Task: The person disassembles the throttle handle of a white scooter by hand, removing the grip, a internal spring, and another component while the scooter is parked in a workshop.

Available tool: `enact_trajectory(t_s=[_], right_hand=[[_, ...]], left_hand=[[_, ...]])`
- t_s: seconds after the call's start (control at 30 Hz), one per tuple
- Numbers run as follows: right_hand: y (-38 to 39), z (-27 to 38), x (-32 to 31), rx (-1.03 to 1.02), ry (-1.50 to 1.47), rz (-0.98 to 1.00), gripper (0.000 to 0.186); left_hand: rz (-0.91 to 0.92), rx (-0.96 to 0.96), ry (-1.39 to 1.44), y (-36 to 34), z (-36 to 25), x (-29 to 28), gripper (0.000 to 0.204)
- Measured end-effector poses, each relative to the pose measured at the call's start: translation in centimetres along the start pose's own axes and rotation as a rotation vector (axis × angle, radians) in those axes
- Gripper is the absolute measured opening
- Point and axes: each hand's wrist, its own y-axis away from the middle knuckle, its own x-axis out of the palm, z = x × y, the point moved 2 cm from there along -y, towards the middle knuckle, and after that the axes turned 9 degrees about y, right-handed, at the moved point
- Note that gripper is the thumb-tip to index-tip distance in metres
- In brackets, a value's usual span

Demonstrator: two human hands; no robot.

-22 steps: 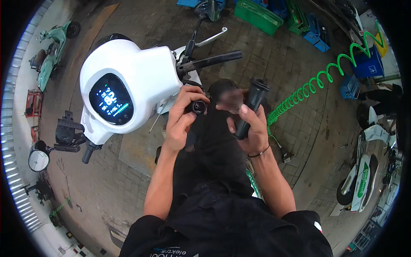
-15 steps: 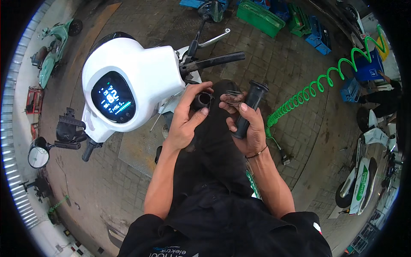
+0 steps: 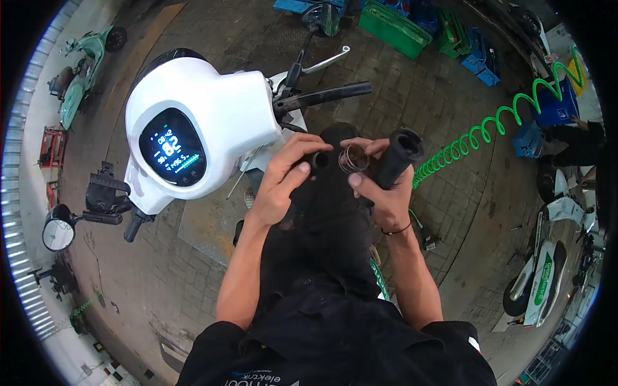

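My left hand [image 3: 273, 193] is closed around a short black hollow tube [image 3: 320, 161], its open end facing my right hand. In my right hand [image 3: 389, 202] is a black handlebar grip [image 3: 394, 161], tilted with its hollow end up. The same hand pinches a loose coil of thin wire [image 3: 353, 158] between thumb and fingers, close to the tube but apart from it. Just beyond my hands, a bare dark handlebar end [image 3: 328, 96] sticks out of the white scooter [image 3: 225, 96], below a brake lever [image 3: 328, 60].
The scooter's lit display [image 3: 172, 147] faces up at the left. A green coiled air hose [image 3: 476, 138] stretches to the right. Green [image 3: 396, 29] and blue crates [image 3: 479, 58] stand at the back. Another scooter [image 3: 544, 276] is at the far right, near a person [image 3: 576, 145].
My right hand has shifted right and turned, bringing the grip's hollow end into view. The wire coil now shows as round loops. My left hand has turned the tube slightly.
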Motion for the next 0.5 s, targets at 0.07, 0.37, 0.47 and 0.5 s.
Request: enact_trajectory(t_s=[0.07,0.37,0.47,0.5], right_hand=[[-0.3,0.1,-0.2,-0.116,0.11,0.024,0.037],[-0.1,0.9,0.9,-0.191,0.475,0.033,0.043],[0.2,0.1,0.5,-0.186,0.511,-0.039,0.034],[0.2,-0.2,0.1,-0.19,0.51,-0.067,0.032]], left_hand=[[0.016,0.012,-0.021,-0.1,0.1,0.0,0.033],[-0.06,0.013,-0.041,0.4,0.4,1.7,0.025],[-0.1,-0.027,0.007,1.2,1.0,1.2,0.021],[-0.124,-0.058,0.061,1.3,1.3,1.0,0.02]])
